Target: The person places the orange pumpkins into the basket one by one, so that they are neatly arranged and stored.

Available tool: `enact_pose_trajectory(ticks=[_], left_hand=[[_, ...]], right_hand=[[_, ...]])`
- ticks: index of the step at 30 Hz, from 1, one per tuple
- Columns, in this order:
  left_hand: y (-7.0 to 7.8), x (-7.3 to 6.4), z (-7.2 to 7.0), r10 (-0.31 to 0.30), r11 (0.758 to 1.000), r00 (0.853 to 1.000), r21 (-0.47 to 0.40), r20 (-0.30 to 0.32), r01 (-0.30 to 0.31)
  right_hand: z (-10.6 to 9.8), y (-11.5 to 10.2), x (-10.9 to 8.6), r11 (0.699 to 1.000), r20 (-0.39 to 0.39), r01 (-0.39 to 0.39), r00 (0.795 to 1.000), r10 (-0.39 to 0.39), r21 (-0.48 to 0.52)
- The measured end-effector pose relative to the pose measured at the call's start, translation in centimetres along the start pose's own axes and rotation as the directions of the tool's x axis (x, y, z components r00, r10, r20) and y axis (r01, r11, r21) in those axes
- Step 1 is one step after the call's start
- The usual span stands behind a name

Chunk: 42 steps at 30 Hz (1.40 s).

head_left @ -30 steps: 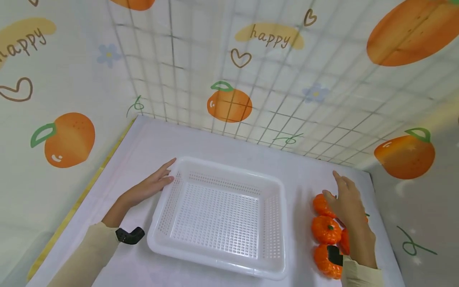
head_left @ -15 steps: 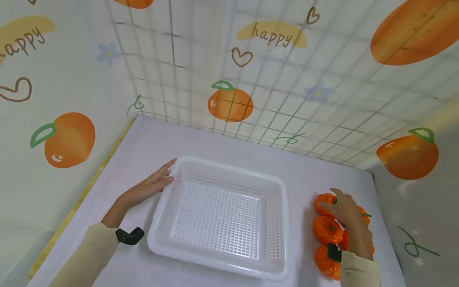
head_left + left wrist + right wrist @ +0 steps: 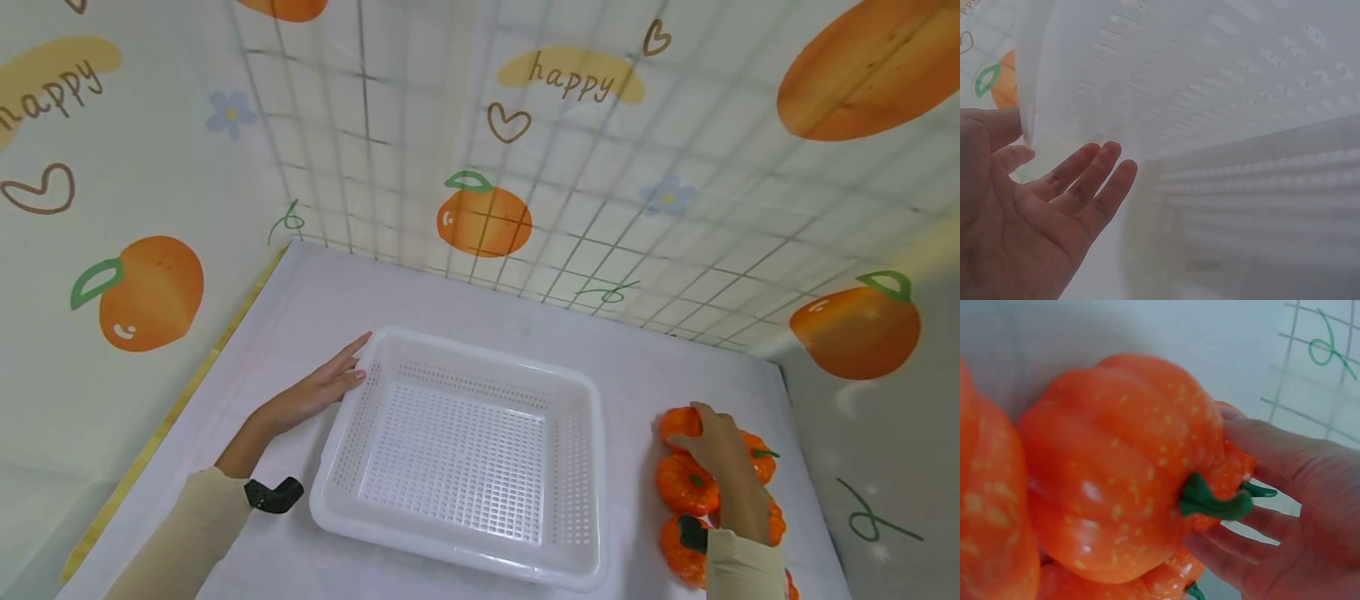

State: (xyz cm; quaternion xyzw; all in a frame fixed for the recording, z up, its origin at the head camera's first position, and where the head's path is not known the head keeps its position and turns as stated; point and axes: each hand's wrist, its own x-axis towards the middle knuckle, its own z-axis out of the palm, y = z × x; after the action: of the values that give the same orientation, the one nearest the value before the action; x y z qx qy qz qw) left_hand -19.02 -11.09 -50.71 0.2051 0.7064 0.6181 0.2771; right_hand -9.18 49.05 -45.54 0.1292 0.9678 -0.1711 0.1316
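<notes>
A white perforated plastic basket point(image 3: 457, 458) stands mid-table in the head view. My left hand point(image 3: 315, 393) touches its left rim with fairly straight fingers; in the left wrist view, that hand point(image 3: 1041, 206) lies against the outer wall. On the right, my right hand point(image 3: 722, 450) grips the far pumpkin point(image 3: 678, 423) of an orange cluster, thumb on the near side and fingers over its far side. The right wrist view has a speckled pumpkin point(image 3: 1116, 469) with a green stem in front, partly hiding the gripped one point(image 3: 1232, 469) between thumb and fingers.
More pumpkins crowd around the right hand, including a near one point(image 3: 684, 554) and one at the right point(image 3: 759, 457), some partly hidden by the forearm. Printed, grid-patterned sheeting point(image 3: 570, 192) walls the table point(image 3: 480, 304) at the back and sides.
My right hand has come down and nearer from above the cluster, and its thumb and fingers have closed around the far pumpkin. The left hand and basket have stayed put.
</notes>
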Motion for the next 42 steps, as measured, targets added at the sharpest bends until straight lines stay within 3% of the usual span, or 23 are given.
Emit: enact_pose_trajectory(ticks=[7,12,18,30,36,42], left_hand=[[-0.2,0.1,0.0,0.005,1.000,1.000,0.013,0.004,-0.005],[-0.3,0.1,-0.1,0.008,1.000,1.000,0.029,-0.006,-0.008],[-0.2,0.1,-0.1,0.000,1.000,1.000,0.029,-0.008,0.000],[0.2,0.1,0.0,-0.003,0.999,1.000,0.040,-0.002,0.003],[0.1,0.1,-0.1,-0.004,0.999,1.000,0.042,0.001,0.004],[0.1,0.2,0.0,-0.010,0.999,1.000,0.042,-0.010,0.011]], right_hand=[[0.0,0.0,-0.5,0.998,-0.075,-0.043,0.996,0.046,0.051],[-0.5,-0.6,-0.6,0.998,-0.150,-0.025,0.988,0.033,0.050],[-1.2,-2.2,-0.6,0.999,-0.186,0.019,0.982,-0.012,0.036],[-3.1,-10.4,-1.2,0.997,-0.283,0.073,0.957,-0.070,0.000],[-3.8,-14.1,-2.1,0.985,-0.332,0.169,0.927,-0.173,-0.042],[-3.6,-18.0,-3.0,0.959,-0.324,0.272,0.902,-0.285,-0.085]])
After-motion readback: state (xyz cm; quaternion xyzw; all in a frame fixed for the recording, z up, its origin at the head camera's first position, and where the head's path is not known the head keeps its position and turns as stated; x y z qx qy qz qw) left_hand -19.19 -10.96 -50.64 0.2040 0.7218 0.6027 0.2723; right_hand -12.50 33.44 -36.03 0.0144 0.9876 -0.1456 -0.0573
